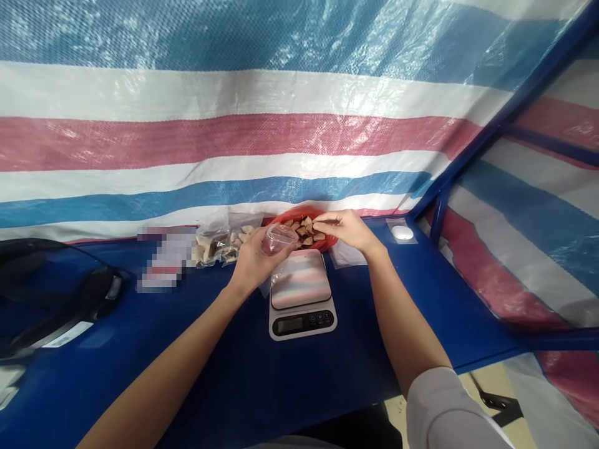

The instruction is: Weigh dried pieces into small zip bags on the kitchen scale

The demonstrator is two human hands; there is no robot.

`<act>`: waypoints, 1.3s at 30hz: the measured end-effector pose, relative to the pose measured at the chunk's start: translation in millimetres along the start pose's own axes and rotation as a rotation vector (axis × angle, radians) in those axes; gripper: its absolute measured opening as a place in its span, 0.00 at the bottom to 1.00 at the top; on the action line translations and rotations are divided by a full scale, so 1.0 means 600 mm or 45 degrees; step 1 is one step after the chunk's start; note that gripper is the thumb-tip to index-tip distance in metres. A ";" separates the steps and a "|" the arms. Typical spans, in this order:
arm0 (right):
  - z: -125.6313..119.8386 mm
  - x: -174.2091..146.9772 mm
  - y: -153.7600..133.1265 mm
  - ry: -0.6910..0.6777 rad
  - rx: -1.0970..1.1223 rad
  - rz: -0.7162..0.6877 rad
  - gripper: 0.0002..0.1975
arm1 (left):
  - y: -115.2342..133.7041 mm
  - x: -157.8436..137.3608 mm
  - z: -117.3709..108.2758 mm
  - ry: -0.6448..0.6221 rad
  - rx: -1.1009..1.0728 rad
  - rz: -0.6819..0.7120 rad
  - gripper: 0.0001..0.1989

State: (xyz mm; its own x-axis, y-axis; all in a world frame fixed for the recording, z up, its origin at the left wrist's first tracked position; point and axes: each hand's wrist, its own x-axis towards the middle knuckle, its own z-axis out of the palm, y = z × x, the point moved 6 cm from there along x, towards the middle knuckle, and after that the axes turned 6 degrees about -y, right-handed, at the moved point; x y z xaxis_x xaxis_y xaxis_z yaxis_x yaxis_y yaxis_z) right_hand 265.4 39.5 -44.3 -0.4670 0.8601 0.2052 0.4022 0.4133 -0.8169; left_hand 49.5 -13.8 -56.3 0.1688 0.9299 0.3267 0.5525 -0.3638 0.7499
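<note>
My left hand (253,265) is closed around a clear plastic cup (281,236), tilted at the near left edge of a red basket (333,241). Brown, chunky dried pieces (307,239) lie in the basket. Over its right side, my right hand (346,229) has thumb and fingers drawn together at the pieces; whether one is between the fingertips is too small to tell. Just in front of the basket sits a white kitchen scale (300,293) with a reflective top and a dark display, nothing lying on its plate.
Clear bags of pale pieces (213,247) lie left of the basket. A clear plastic bag (349,254) and a round white object (402,232) are to the right. A black headset-like object (100,290) rests on the blue table (224,393). Striped sheeting (234,140) hangs behind.
</note>
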 end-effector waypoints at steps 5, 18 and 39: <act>0.019 0.025 0.014 -0.085 -0.550 0.104 0.12 | -0.015 0.002 -0.002 0.019 -0.053 -0.053 0.23; 0.120 0.064 0.005 -0.290 -0.950 0.005 0.18 | -0.048 0.004 -0.022 0.043 -0.017 -0.204 0.29; 0.137 0.067 0.010 -0.334 -0.770 -0.035 0.17 | -0.052 0.008 -0.033 0.049 -0.106 -0.226 0.28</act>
State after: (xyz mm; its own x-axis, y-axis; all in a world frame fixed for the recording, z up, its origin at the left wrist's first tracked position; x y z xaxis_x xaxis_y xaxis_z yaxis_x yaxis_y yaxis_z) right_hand 184.4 51.8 -85.1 -0.6290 0.7771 0.0211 0.7232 0.5949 -0.3508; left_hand 16.9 0.7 -67.1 0.0426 0.9777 0.2057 0.5015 -0.1990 0.8420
